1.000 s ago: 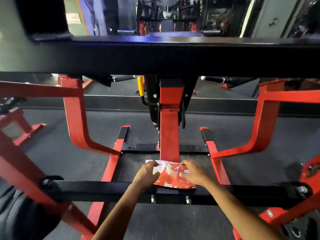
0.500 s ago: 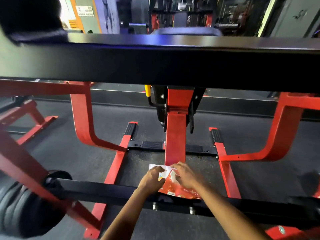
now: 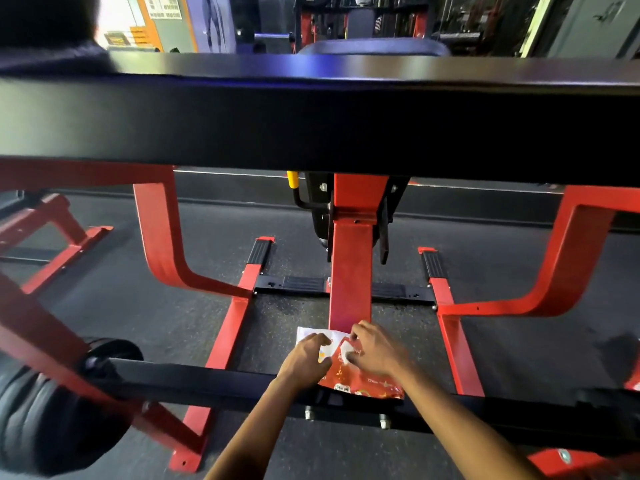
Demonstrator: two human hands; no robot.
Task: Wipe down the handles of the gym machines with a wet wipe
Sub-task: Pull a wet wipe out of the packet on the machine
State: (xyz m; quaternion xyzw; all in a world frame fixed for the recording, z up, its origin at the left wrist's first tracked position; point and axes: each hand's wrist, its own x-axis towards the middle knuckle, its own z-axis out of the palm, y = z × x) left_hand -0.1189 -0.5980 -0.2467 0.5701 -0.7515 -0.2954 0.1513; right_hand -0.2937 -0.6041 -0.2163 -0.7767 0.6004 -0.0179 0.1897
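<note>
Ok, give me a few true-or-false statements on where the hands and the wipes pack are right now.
1. Both hands are on the red wet wipes pack. True.
2. The pack lies on the floor. False: it rests on the black crossbar.
3. The right hand is wiping a handle. False: its fingers are at the white flap on the pack's top.
4. The left hand holds the pack's left side. True.
5. The yellow-tipped lever is beyond the hands. True.

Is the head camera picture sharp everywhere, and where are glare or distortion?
Head view: the red wipes packet and both hands, left hand and right hand, are fairly sharp; the black weight plates at the lower left are smeared; bluish glare lies on the black pad; straight frame bars bow from the wide lens.
</note>
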